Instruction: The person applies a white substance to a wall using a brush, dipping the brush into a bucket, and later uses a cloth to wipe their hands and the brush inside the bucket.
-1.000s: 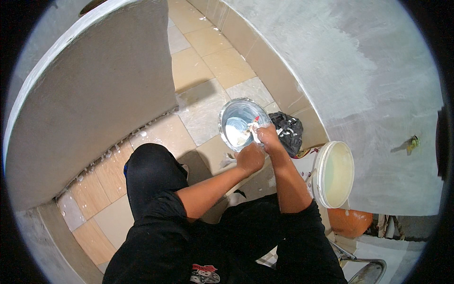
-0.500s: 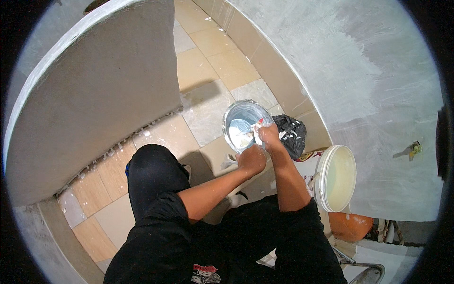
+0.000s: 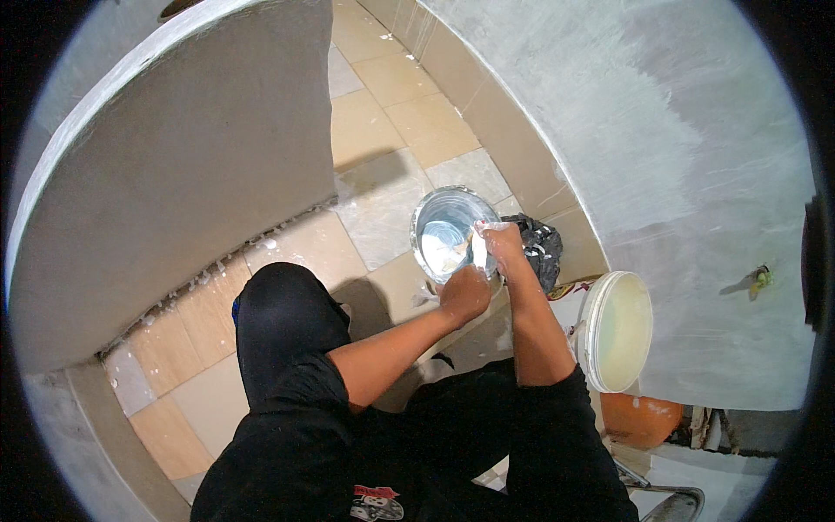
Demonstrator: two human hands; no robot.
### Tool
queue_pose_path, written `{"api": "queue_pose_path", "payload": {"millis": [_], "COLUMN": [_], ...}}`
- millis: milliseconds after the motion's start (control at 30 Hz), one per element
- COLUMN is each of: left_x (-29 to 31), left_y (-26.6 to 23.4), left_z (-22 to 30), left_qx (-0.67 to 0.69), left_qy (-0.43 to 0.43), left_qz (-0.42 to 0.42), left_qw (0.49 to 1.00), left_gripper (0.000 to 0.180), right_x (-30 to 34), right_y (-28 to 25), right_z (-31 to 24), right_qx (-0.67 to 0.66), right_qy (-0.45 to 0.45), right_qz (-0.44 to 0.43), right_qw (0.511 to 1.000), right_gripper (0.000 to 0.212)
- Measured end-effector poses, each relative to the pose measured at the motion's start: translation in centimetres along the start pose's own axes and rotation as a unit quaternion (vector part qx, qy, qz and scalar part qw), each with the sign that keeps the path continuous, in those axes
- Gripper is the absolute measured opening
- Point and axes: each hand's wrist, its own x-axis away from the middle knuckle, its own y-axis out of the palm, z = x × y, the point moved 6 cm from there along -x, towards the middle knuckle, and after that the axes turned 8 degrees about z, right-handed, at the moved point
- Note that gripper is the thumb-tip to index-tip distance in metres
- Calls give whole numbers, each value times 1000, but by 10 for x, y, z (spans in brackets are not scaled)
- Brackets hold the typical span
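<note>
Holding a narrow white-smeared object in clamped fingers, the right hand stands over the round grey bucket beside a crumpled black plastic bag, probably so drips fall inside. The left hand is at the bucket's near edge, perhaps for steadiness; its fingers' state cannot be told.

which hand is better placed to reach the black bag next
Probably the right hand: it is nearer the black bag; the left hand is farther left, beside the grey bucket. The right seems to hold something whitish.
</note>
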Motion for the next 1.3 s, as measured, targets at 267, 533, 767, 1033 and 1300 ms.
{"api": "queue_pose_path", "payload": {"millis": [267, 533, 767, 1033, 1300], "left_x": [6, 0, 4, 6, 4], "left_y": [-7, -17, -35, -32, -26], "left_z": [8, -2, 17, 19, 14], "left_qx": [-16, 20, -84, -97, -113], "left_qy": [130, 88, 6, 14, -10], "left_qz": [101, 69, -17, -1, -36], "left_qw": [986, 993, 996, 995, 993], "left_gripper": [22, 19, 23, 21, 19], "right_x": [52, 88, 72, 43, 26], "right_y": [-29, -25, -6, 7, 10], "right_z": [-30, -34, -1, 26, 36], "right_qx": [39, -28, -186, -96, -88], "right_qy": [55, 62, 62, 137, 123], "right_qz": [-127, -169, -109, -48, -38], "right_qw": [990, 983, 974, 985, 988], "right_gripper": [33, 29, 21, 27, 30]}}
